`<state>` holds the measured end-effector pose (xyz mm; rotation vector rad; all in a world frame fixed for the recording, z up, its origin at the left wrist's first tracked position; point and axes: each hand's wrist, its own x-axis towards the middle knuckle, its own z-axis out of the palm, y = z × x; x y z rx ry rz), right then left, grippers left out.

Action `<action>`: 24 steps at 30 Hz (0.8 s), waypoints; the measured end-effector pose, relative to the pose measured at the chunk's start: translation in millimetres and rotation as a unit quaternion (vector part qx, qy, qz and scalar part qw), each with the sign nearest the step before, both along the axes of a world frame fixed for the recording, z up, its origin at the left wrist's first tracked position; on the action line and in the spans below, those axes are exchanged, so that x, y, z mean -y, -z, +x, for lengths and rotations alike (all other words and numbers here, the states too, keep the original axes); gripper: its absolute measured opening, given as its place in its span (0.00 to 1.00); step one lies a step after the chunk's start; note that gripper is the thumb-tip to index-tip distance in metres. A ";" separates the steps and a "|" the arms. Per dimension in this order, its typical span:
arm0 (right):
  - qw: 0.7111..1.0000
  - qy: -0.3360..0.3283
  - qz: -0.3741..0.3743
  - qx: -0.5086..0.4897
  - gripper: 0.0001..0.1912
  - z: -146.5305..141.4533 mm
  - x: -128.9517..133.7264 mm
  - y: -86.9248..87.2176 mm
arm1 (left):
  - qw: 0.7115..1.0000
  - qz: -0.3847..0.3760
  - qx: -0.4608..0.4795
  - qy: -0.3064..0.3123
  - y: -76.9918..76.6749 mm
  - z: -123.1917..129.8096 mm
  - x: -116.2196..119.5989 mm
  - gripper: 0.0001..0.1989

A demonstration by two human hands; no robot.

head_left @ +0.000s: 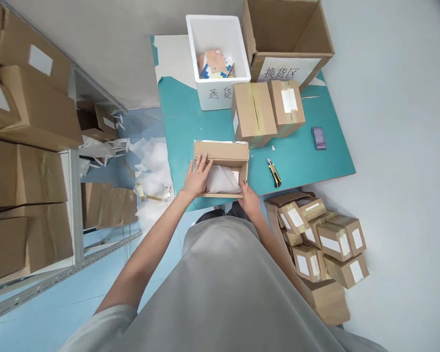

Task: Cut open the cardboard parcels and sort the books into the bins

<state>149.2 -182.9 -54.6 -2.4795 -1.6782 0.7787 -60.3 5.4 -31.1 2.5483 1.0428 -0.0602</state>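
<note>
An opened cardboard box (222, 150) sits at the near edge of the green table, its lid flap folded back. Inside lies an item wrapped in white paper (221, 180), with a small white label beside it; what the paper covers is hidden. My left hand (197, 178) rests over the box's left side, fingers spread and touching its inner edge. At the near right corner, my right hand (248, 199) grips the box wall between thumb and fingers. A yellow and black utility knife (274, 173) lies to the right of the box, blade out.
Two taped cartons (254, 112) stand behind the box. Further back are a white foam bin (220, 90) with papers inside and a large open carton (289, 61). Small parcels (337, 239) are piled at right. Loaded shelves (77, 205) and scattered white paper (154, 171) occupy the left.
</note>
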 end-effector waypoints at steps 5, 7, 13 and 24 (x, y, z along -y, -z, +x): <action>1.000 0.007 0.010 0.017 0.40 -3.7 -1.6 0.8 | 0.998 0.006 -0.006 -0.070 9.7 -0.2 14.5 0.46; 0.999 0.008 0.005 0.031 0.40 -4.1 -3.3 -0.9 | 0.994 0.003 0.003 -0.109 11.6 14.0 15.5 0.40; 0.999 -0.001 0.004 0.046 0.40 -5.3 -6.7 -3.0 | 0.986 0.003 0.015 -0.169 8.1 33.5 21.2 0.38; 0.998 -0.028 -0.001 0.063 0.48 -6.7 -8.3 -13.1 | 0.957 -0.100 0.176 -0.208 -4.4 2.1 12.7 0.45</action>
